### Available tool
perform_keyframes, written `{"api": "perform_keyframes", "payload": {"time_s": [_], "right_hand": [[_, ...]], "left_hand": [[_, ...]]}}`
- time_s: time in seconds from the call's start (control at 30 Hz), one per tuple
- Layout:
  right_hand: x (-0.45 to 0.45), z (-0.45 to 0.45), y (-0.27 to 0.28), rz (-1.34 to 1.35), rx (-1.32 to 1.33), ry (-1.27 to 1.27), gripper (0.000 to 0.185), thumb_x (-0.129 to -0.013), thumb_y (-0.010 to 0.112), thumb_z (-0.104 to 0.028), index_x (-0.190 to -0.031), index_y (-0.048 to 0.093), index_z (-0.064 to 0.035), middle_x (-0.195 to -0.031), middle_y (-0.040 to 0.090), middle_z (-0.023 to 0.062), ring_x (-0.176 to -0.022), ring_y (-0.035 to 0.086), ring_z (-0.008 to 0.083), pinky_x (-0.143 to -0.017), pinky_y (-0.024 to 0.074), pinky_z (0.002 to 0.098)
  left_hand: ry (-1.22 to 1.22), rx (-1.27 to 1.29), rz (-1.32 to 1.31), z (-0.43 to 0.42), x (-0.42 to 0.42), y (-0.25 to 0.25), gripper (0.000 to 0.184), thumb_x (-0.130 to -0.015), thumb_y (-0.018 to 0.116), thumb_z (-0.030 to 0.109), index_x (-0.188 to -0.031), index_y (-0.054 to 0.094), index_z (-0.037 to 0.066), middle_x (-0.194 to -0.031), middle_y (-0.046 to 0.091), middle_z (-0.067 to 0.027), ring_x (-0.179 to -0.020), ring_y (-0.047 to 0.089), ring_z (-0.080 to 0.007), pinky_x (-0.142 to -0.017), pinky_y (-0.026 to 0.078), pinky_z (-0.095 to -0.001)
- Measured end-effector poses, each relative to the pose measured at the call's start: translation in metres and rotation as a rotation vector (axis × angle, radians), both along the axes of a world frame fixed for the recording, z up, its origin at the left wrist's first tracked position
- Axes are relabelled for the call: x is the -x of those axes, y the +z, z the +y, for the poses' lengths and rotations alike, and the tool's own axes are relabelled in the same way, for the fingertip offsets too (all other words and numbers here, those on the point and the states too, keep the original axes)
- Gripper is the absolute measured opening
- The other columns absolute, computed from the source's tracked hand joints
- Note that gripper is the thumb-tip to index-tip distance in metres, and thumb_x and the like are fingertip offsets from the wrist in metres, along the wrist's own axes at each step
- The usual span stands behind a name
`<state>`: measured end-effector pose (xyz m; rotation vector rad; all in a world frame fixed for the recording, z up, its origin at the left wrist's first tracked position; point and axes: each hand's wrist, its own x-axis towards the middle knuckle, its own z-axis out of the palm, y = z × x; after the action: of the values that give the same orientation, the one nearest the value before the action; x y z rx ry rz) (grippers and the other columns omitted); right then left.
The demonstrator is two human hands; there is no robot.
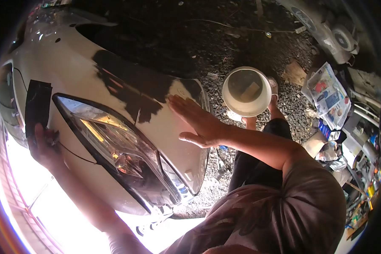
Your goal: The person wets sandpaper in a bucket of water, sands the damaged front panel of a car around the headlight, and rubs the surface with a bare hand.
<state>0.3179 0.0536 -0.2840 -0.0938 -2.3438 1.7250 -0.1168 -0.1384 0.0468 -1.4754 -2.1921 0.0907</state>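
A pale car body panel (180, 146) with a dark bare patch (133, 84) lies in front of me, around a clear headlight (118, 148). My right hand (194, 120) rests flat on the panel beside the patch, fingers stretched out and holding nothing. At the far left, my left hand (46, 148) is closed round the lower end of a black sandpaper sheet (38, 103), held against the car near the headlight's tip. Something small and dark shows by those fingers; I cannot make out what it is.
A white bucket (246, 111) with liquid and a tan block (252, 91) in it stands on gravel (298, 99) by my feet. Newspaper (328, 95) and piled clutter line the right side. Strong light glares at lower left.
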Motion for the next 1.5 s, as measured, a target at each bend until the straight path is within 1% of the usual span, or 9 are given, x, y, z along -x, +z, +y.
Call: {"api": "perform_keyframes", "payload": {"time_s": [0.2, 0.27, 0.3, 0.57, 0.7, 1.1, 1.13, 1.2, 1.5], "right_hand": [[0.067, 0.016, -0.002, 0.106, 0.029, -0.045, 0.099, -0.107, 0.042, -0.068, -0.172, 0.004, -0.0028, -0.178, 0.004, 0.025, -0.166, 0.004, 0.0369, -0.136, 0.0064, 0.0501], [0.101, 0.027, 0.005, 0.154, 0.029, -0.062, 0.102, -0.105, 0.042, -0.071, -0.171, 0.006, -0.0018, -0.178, 0.006, 0.0256, -0.166, 0.006, 0.0368, -0.136, 0.006, 0.0502], [0.116, 0.033, 0.011, 0.154, 0.044, -0.068, 0.102, -0.105, 0.043, -0.07, -0.171, 0.009, -0.0002, -0.177, 0.01, 0.0259, -0.166, 0.007, 0.0368, -0.136, 0.0075, 0.0507], [0.257, 0.075, 0.034, 0.164, 0.125, -0.129, 0.101, -0.102, 0.05, -0.072, -0.169, 0.025, -0.0015, -0.174, 0.028, 0.0257, -0.161, 0.027, 0.0403, -0.133, 0.0215, 0.0468], [0.291, 0.09, 0.051, 0.092, 0.139, -0.112, 0.095, -0.102, 0.052, -0.069, -0.168, 0.03, -0.0037, -0.172, 0.034, 0.023, -0.152, 0.041, 0.0429, -0.128, 0.0314, 0.043], [0.215, 0.061, 0.037, 0.224, 0.173, -0.195, 0.092, -0.103, 0.059, -0.061, -0.164, 0.034, 0.0034, -0.169, 0.035, 0.0292, -0.16, 0.03, 0.0412, -0.131, 0.027, 0.0433], [0.207, 0.059, 0.034, 0.223, 0.172, -0.198, 0.092, -0.103, 0.059, -0.061, -0.164, 0.034, 0.0034, -0.169, 0.035, 0.0292, -0.16, 0.03, 0.0412, -0.131, 0.027, 0.0433], [0.19, 0.053, 0.029, 0.207, 0.118, -0.173, 0.095, -0.103, 0.058, -0.062, -0.165, 0.031, 0.0039, -0.172, 0.031, 0.028, -0.161, 0.026, 0.042, -0.132, 0.0242, 0.0448], [0.103, 0.033, 0.025, 0.134, 0.119, -0.085, 0.099, -0.104, 0.056, -0.065, -0.17, 0.018, -0.0017, -0.178, 0.016, 0.0236, -0.165, 0.014, 0.0378, -0.135, 0.0138, 0.0482]], "left_hand": [[0.119, -0.267, -0.232, 0.013, -0.013, -0.005, 0.05, -0.083, 0.081, -0.002, -0.132, 0.075, 0.006, -0.096, 0.068, -0.0115, -0.072, 0.071, -0.0218, -0.058, 0.057, -0.0341], [-0.229, 0.079, 0.138, 0.03, -0.032, 0.004, 0.037, -0.089, 0.081, 0.004, -0.126, 0.075, 0.003, -0.093, 0.068, -0.0095, -0.069, 0.068, -0.0173, -0.058, 0.053, -0.0311], [-0.219, 0.077, 0.142, 0.032, -0.035, 0.004, 0.037, -0.089, 0.081, 0.004, -0.126, 0.075, 0.003, -0.093, 0.068, -0.0095, -0.069, 0.068, -0.0173, -0.058, 0.053, -0.0311], [0.389, -0.711, -0.886, 0.062, -0.064, -0.011, 0.023, -0.098, 0.08, 0.021, -0.11, 0.073, 0.003, -0.072, 0.064, -0.0023, -0.063, 0.058, -0.0117, -0.057, 0.043, -0.0276], [0.436, -0.743, -0.857, 0.061, -0.058, -0.013, 0.024, -0.099, 0.08, 0.022, -0.111, 0.074, 0.003, -0.072, 0.064, -0.0021, -0.062, 0.058, -0.0117, -0.058, 0.044, -0.0277], [0.435, -0.763, -0.803, 0.08, -0.081, -0.015, 0.032, -0.097, 0.082, 0.027, -0.115, 0.074, 0.002, -0.073, 0.067, -0.0028, -0.061, 0.059, -0.0106, -0.057, 0.046, -0.0274], [0.355, -0.622, -0.728, 0.063, -0.058, -0.012, 0.033, -0.096, 0.083, 0.028, -0.115, 0.074, 0.002, -0.073, 0.067, -0.0032, -0.062, 0.06, -0.011, -0.056, 0.047, -0.0276], [0.271, -0.479, -0.656, 0.055, -0.048, -0.012, 0.034, -0.096, 0.083, 0.028, -0.115, 0.074, 0.002, -0.073, 0.067, -0.0037, -0.062, 0.06, -0.0114, -0.056, 0.047, -0.0278], [0.283, -0.53, -0.664, 0.053, -0.048, -0.014, 0.034, -0.095, 0.083, 0.026, -0.114, 0.072, 0.0, -0.075, 0.066, -0.0047, -0.064, 0.062, -0.0132, -0.056, 0.048, -0.0296]]}}
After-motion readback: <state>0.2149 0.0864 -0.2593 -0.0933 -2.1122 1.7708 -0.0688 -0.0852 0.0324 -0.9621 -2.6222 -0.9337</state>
